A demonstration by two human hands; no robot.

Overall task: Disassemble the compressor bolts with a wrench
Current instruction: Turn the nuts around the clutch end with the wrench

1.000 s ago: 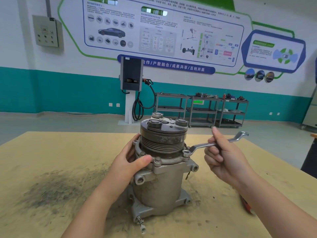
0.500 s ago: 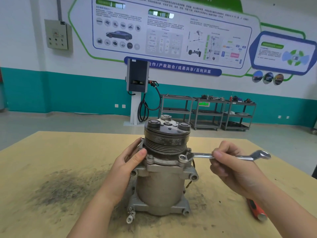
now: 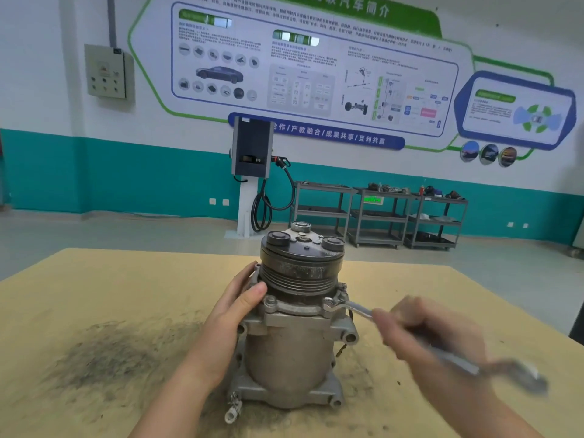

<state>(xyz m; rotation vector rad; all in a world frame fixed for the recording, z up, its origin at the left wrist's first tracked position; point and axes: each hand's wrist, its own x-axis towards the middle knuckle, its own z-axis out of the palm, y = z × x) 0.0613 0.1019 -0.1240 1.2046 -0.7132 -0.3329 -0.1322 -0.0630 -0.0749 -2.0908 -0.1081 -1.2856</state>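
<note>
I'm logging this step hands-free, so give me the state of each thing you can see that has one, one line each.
Compressor: upright on the table, pulley end up.
Wrench: ring end on a flange bolt at the right, handle blurred.
Flange bolt: seated, front left.
Left hand: grips the compressor's upper left side.
Right hand: holds the wrench handle, motion-blurred.

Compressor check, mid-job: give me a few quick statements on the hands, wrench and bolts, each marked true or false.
1. The compressor stands upright on the table. True.
2. The left hand holds the wrench. False: it grips the compressor's side; the right hand holds the wrench.
3. The wrench's ring end sits on a flange bolt on the right side. True.
4. The wrench lies flat on the table. False: it is held off the table.
5. The right hand is sharply in focus. False: it is motion-blurred.
</note>
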